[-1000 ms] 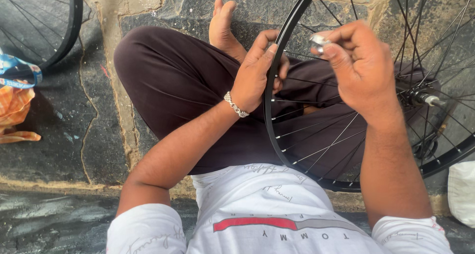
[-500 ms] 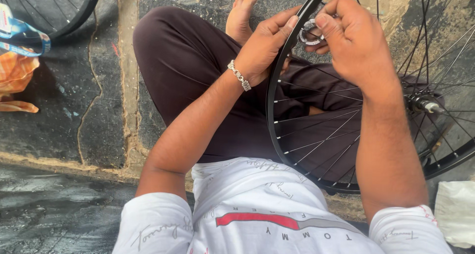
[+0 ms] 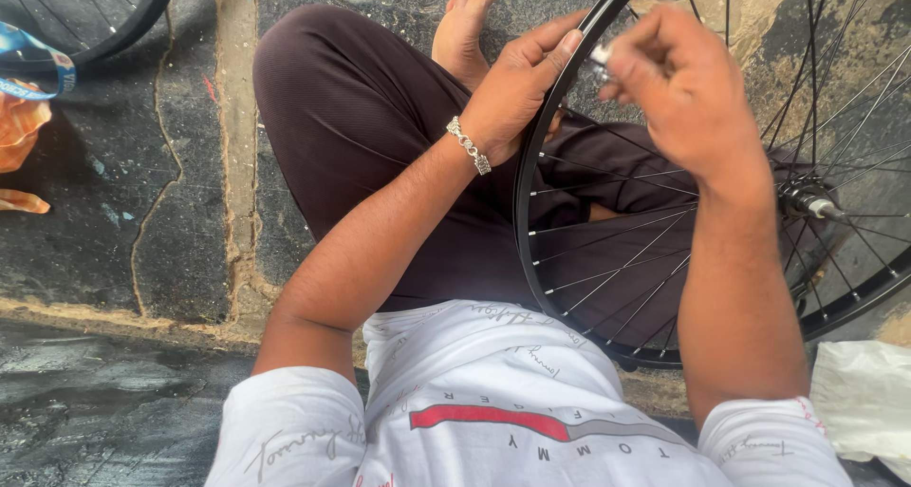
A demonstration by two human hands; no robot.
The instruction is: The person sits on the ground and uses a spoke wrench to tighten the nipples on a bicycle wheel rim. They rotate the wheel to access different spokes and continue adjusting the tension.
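1. One black spoked wheel (image 3: 569, 288) stands on edge across the seated person's lap, hub axle (image 3: 814, 205) pointing right.
2. Left hand (image 3: 517, 88) grasps its rim at the top.
3. Right hand (image 3: 683, 84) pinches a small silvery tool (image 3: 600, 55) against that rim.
4. A second wheel (image 3: 104, 22) lies far left.

Left hand (image 3: 517, 88) and right hand (image 3: 683, 84) raised, fingers pinched.

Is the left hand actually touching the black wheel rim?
Touching. The head view shows the left hand with its fingers laid against the black rim, no gap between them. The right hand pinches a small silvery tool at the rim.
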